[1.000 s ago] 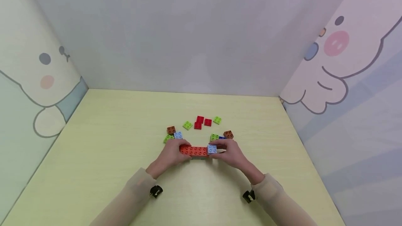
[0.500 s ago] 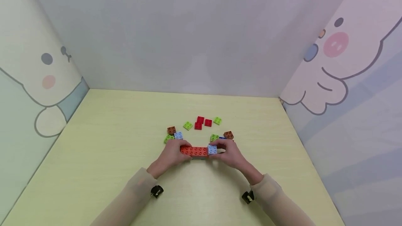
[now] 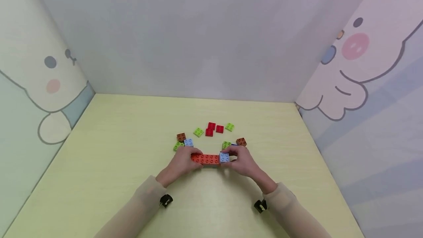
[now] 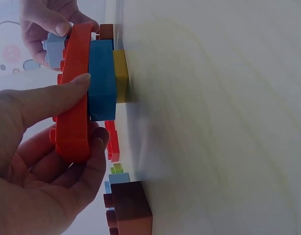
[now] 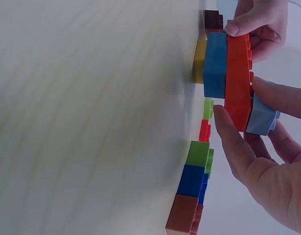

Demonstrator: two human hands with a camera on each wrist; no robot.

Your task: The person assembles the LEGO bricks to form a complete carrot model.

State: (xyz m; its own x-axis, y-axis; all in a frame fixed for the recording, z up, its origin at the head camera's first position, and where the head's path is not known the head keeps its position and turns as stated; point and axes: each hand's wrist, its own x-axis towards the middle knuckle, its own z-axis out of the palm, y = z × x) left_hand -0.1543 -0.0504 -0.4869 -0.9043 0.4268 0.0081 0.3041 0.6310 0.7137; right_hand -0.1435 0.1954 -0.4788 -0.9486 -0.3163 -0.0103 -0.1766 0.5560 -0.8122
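Observation:
A long red brick layer sits on a blue brick, which stands on a yellow brick against the table. At the red layer's right end, a light blue brick is on its studs. My left hand grips the rounded left end of the red layer, thumb on its near side and fingers on the far side. My right hand pinches the light blue brick between thumb and fingers; in the right wrist view one fingertip lies right at the red layer's end.
Left of the build lie a brown brick, a green brick and another light blue brick. Several red bricks and green plates lie behind it. Another green brick, a dark blue brick and a brown brick sit to the right.

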